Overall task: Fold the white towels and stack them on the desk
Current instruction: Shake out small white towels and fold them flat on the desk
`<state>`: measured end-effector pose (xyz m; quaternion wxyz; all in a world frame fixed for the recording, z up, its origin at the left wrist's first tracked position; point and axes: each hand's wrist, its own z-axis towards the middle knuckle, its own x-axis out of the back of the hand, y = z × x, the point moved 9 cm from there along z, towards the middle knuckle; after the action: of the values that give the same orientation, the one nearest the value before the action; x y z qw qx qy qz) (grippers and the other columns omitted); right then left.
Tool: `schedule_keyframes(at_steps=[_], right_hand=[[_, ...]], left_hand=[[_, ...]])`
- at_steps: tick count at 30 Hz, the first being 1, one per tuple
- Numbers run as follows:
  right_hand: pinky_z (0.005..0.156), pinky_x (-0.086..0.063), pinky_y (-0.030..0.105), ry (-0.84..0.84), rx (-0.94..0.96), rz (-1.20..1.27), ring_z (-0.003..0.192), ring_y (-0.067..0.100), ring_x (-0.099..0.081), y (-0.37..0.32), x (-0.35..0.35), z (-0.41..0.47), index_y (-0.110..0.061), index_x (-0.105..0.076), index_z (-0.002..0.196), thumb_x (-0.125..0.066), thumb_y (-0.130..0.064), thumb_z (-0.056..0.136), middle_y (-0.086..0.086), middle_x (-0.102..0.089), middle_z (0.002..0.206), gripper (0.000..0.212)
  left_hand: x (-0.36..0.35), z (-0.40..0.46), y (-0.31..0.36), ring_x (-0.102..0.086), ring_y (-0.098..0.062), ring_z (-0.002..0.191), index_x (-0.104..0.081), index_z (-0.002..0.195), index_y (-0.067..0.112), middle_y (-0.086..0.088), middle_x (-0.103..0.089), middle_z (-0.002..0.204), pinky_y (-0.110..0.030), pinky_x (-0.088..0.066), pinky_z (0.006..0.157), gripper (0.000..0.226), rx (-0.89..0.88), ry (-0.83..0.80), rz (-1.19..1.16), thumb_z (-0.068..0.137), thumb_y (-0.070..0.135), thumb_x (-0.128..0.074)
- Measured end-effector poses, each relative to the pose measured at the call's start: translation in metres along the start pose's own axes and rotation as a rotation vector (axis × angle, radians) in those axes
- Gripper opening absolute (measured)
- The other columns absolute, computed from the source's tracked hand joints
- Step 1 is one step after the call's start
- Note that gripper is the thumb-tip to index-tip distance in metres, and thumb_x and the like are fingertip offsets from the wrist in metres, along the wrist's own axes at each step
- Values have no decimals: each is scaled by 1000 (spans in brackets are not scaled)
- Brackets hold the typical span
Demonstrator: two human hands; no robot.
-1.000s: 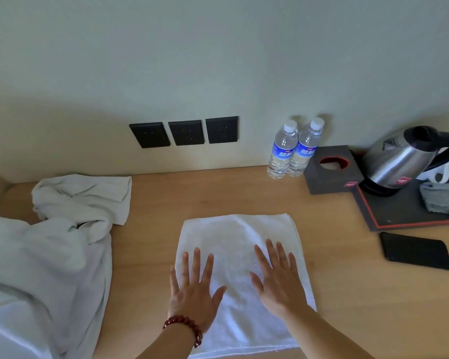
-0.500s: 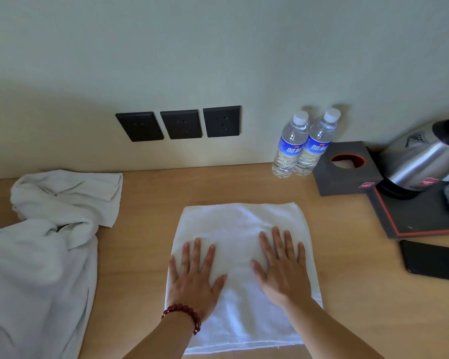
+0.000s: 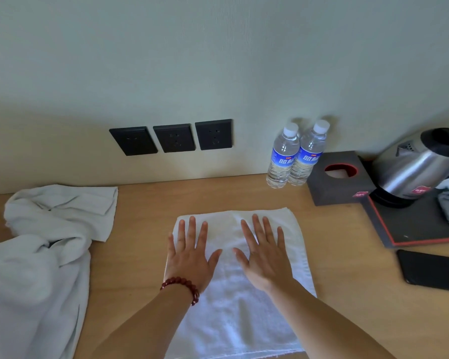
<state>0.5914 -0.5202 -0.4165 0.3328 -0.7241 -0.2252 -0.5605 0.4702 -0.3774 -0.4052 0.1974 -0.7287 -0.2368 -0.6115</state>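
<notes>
The left hand (image 3: pixel 189 257) and the right hand (image 3: pixel 263 255) both lie flat on the folded white towel (image 3: pixel 241 320), palms down, with fingers straight and spread; they press on the cloth and grip nothing. The hands are side by side on the far half of the towel, the thumbs near each other but not touching. On the left wrist there is a dark red bead bracelet (image 3: pixel 182 287). The folded towel lies in the middle of the wooden desk (image 3: pixel 140 242), its near edge close to the desk front. At the left, a heap of unfolded white towels (image 3: pixel 44 242) is crumpled. Behind, at the wall, two water bottles (image 3: pixel 296 156) stand touching each other, beside a dark tissue box (image 3: pixel 340 180). A steel kettle (image 3: pixel 420 167) stands on a black tray (image 3: pixel 412 226), and a black phone (image 3: pixel 433 270) lies near the tray.
</notes>
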Motion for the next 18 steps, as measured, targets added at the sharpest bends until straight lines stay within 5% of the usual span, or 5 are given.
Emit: schedule_keyframes(at_steps=[6, 18], right_hand=[[121, 15, 54, -66, -69, -55, 151, 20, 25, 28, -13, 24, -36, 14, 158, -4, -75, 94, -5, 22, 165, 77], [123, 7, 53, -60, -222, -84, 153, 20, 18, 85, -4, 34, -28, 13, 159, 2, -78, 89, -5, 18, 167, 86]], left_hand=[[-27, 23, -10, 39, -25, 143, 28, 151, 38, 3, 41, 156, -56, 13, 119, 75, 46, -156, -33, 91, 75, 3], [-28, 35, -28, 27, -24, 149, 22, 155, 28, -2, 34, 160, -55, 10, 121, 84, 154, -159, -67, 90, 76, 2]])
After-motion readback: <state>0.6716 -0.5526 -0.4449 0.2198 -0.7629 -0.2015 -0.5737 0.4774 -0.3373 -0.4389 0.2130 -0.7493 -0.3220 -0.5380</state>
